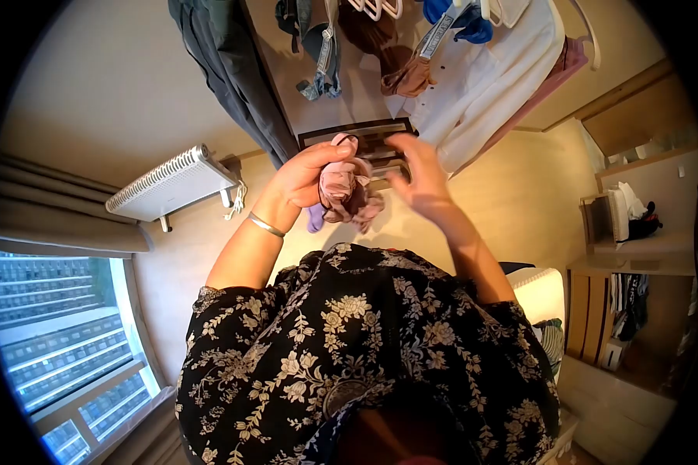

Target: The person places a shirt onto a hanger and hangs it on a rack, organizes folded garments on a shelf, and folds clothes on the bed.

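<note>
Fabric [340, 184], pink and bunched up, is held in the left hand [296, 180], thumb clamped over its upper edge. Near its right side, the right hand [428, 184] is apart from it, slightly blurred, thumb and fingers spread, with nothing seen in its grasp. Handling of the loose bundle seems in hand; a two-handed hold would call for closing that gap. White shirt [496, 85] hangs at far right, grey trousers [236, 81] at far left.
</note>
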Action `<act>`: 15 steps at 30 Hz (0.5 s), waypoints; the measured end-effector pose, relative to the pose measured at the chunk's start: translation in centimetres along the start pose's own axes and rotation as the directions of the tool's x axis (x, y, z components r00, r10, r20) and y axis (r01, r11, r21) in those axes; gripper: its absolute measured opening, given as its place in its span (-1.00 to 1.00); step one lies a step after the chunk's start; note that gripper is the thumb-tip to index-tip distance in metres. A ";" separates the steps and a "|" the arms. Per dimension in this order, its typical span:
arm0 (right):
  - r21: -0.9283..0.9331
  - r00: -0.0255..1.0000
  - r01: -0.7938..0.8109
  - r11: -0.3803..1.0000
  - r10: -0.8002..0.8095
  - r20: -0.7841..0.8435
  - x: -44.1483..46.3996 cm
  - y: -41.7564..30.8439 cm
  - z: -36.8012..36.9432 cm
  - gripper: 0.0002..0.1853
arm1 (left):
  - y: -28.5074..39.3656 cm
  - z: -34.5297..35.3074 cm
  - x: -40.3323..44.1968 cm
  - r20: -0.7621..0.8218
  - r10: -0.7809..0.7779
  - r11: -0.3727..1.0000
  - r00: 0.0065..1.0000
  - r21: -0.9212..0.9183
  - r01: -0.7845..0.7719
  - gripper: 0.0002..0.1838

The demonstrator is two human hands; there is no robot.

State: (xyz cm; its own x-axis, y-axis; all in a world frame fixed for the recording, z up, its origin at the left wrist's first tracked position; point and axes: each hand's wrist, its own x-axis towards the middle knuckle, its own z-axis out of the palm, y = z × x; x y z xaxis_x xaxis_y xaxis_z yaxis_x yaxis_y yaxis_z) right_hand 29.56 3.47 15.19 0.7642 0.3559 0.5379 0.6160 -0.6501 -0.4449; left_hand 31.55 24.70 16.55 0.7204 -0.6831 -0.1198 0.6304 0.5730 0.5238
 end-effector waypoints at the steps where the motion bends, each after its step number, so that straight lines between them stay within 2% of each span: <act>1: 0.244 0.998 -0.025 0.969 0.008 0.069 0.2 -0.9 0.5 -0.60 | 0.1 0.1 -0.1 0.002 -0.014 0.999 1.000 0.028 0.014 -0.85; 2: 0.244 0.998 -0.025 0.969 0.008 0.069 0.0 -0.8 1.5 -0.60 | -0.1 0.3 -0.1 -0.023 0.011 1.000 1.000 0.028 -0.010 -0.85; 4: 0.335 0.967 -0.195 0.922 0.122 0.226 0.0 0.1 3.8 -0.75 | 0.1 0.1 -0.5 -0.047 0.020 0.999 0.999 0.027 -0.019 -0.85; 5: 0.335 0.966 -0.195 0.922 0.122 0.226 0.0 0.4 4.0 -0.75 | 0.2 0.0 -0.5 -0.058 0.002 1.000 0.998 0.027 -0.001 -0.85; 6: 0.530 0.890 -0.443 0.723 0.286 0.355 0.3 0.7 4.1 -0.82 | 0.8 0.6 -0.9 -0.113 -0.004 0.999 0.994 0.049 0.009 -0.86; 7: 0.636 0.765 -0.644 0.425 0.374 0.525 0.7 0.6 4.4 -0.87 | 1.6 1.1 -1.8 -0.178 0.003 0.998 0.984 0.065 0.009 -0.87; 9: 0.679 0.802 -0.596 0.428 0.355 0.480 1.3 0.9 3.5 -0.85 | 1.3 -1.4 -1.7 -0.232 0.045 0.994 0.972 0.105 -0.021 -0.85; 10: 0.719 0.836 -0.547 0.429 0.330 0.439 1.9 0.7 3.2 -0.82 | 1.5 -4.4 -2.3 -0.357 0.151 0.859 0.922 0.508 0.056 -0.84; 11: 0.757 0.867 -0.492 0.430 0.322 0.381 2.3 0.7 2.9 -0.78 | 1.5 -6.4 -2.4 -0.411 0.280 0.563 0.867 0.803 0.198 -0.83; 12: 0.753 0.901 -0.427 0.501 0.304 0.310 2.7 0.6 3.0 -0.75 | 1.1 -7.1 -2.9 -0.412 0.333 0.481 0.848 0.848 0.223 -0.83; 13: 0.752 0.902 -0.428 0.502 0.287 0.322 3.4 -0.1 2.9 -0.75 | 0.2 -8.0 -3.5 -0.432 0.440 0.307 0.787 0.896 0.320 -0.88; 15: 0.668 0.913 -0.408 0.622 0.270 0.306 4.3 -1.6 1.4 -0.75 | -0.5 -9.1 -3.6 -0.493 0.421 0.484 0.762 0.832 0.271 -0.88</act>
State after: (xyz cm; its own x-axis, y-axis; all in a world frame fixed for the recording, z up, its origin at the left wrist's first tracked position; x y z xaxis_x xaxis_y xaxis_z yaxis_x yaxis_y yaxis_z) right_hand 32.14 7.01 17.19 0.9224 0.3551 0.1518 0.1992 -0.1009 -0.9747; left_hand 31.28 31.01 9.09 0.9564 -0.0561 -0.2867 0.2599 -0.2844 0.9228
